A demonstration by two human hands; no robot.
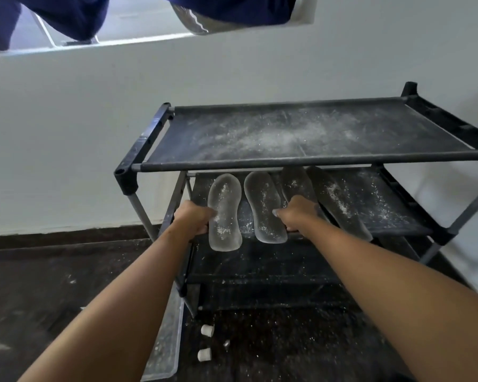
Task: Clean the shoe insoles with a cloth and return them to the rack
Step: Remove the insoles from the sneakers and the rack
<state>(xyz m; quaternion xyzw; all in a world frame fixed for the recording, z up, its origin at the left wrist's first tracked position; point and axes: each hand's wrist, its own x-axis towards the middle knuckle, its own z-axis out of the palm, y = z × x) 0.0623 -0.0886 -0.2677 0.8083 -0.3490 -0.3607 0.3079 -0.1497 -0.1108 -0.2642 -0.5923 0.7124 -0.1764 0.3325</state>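
Observation:
A black shoe rack (315,160) stands against a white wall, its fabric shelves dusted with white powder. Several insoles lie side by side on the second shelf. Two are translucent, the left one (224,213) and one beside it (264,208). Two are dark, one (294,181) partly under my hand and one further right (340,202). My left hand (196,217) grips the left translucent insole at its left edge, thumb on top and fingers curled under. My right hand (298,213) lies over the dark insole and grips it at the shelf's front edge, with the thumb touching the second translucent insole.
Two small white caps (207,330) (204,354) lie on the dark, dusty floor below the rack. A clear plastic tray (164,343) leans at the rack's left foot. Dark blue clothing (75,15) hangs above the wall ledge. Lower shelves sit beneath my hands.

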